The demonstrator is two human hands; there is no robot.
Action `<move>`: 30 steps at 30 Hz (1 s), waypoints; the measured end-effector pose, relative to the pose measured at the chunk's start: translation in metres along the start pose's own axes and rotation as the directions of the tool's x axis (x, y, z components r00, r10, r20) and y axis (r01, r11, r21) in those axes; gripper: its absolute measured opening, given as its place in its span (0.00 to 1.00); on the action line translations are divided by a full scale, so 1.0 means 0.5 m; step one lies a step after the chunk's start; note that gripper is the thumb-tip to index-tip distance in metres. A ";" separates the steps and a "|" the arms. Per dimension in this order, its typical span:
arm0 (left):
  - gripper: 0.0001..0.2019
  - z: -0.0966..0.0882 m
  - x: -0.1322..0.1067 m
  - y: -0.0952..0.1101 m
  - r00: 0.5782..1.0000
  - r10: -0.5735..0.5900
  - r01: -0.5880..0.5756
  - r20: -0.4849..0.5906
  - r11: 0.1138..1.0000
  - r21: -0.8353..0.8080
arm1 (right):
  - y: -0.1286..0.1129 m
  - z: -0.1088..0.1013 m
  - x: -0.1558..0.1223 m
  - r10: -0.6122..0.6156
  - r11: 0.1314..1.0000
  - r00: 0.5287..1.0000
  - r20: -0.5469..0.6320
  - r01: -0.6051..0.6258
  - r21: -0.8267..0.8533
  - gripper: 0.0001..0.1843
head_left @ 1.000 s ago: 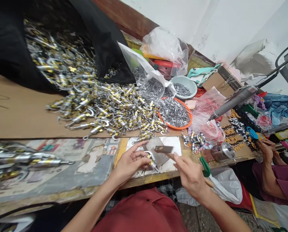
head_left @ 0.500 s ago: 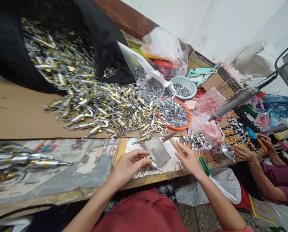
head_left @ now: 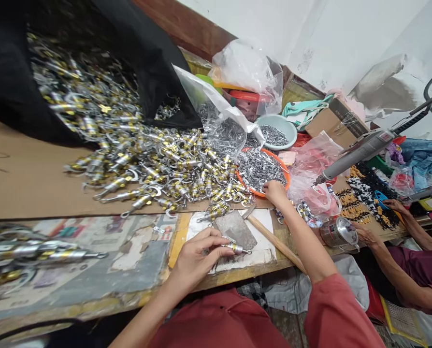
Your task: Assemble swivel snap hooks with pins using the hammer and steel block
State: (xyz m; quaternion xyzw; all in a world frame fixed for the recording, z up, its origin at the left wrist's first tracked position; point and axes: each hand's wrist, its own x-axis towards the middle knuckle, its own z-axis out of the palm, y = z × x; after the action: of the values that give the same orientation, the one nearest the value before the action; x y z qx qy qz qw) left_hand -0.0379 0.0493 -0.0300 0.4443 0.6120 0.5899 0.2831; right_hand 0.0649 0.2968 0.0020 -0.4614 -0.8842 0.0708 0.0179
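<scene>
My left hand (head_left: 197,253) pinches a small silver-and-yellow metal piece (head_left: 237,248), shaped like a keychain figure with a ring at its tip, over the near edge of a flat grey metal block (head_left: 239,229). My right hand (head_left: 276,193) reaches to the near rim of an orange basket (head_left: 287,175) full of small silver metal parts (head_left: 261,168). Its fingers are drawn together at the parts; what is between them is too small to make out. Beneath my right forearm lies a hammer (head_left: 272,238), its head by the block and its wooden handle pointing toward me.
A large heap of similar metal pieces (head_left: 180,164) spills from a black bag (head_left: 158,58) on cardboard. Behind the basket stands a pale blue bowl (head_left: 292,133) of parts. An electric screwdriver (head_left: 357,154) hangs at right, near a metal mug (head_left: 337,234) and a co-worker's hands (head_left: 368,237).
My right hand has let go of the hammer, which now rests on the bench, and has moved up to the orange basket. My left hand still holds the metal piece, shifted slightly.
</scene>
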 end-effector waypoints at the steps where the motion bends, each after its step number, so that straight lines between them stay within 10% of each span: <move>1: 0.04 -0.001 -0.001 0.001 1.000 -0.001 0.001 0.000 1.000 -0.001 | -0.002 0.002 0.009 0.000 1.000 1.000 0.011 0.000 -0.010 0.07; 17: 0.07 0.004 -0.002 0.001 0.999 0.022 -0.021 0.036 0.999 -0.027 | 0.019 0.017 0.006 0.008 0.997 1.000 -0.009 -0.007 0.081 0.10; 30: 0.12 0.004 -0.005 0.006 1.000 -0.014 0.014 0.013 0.999 -0.032 | -0.028 0.006 -0.064 0.040 0.787 0.989 -0.144 0.058 0.614 0.15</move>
State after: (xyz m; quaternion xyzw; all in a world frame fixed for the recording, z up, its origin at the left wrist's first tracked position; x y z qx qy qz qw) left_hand -0.0344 0.0478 -0.0277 0.4390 0.6038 0.5949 0.2981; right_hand 0.0716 0.2626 0.0022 -0.4300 -0.8111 0.3203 0.2336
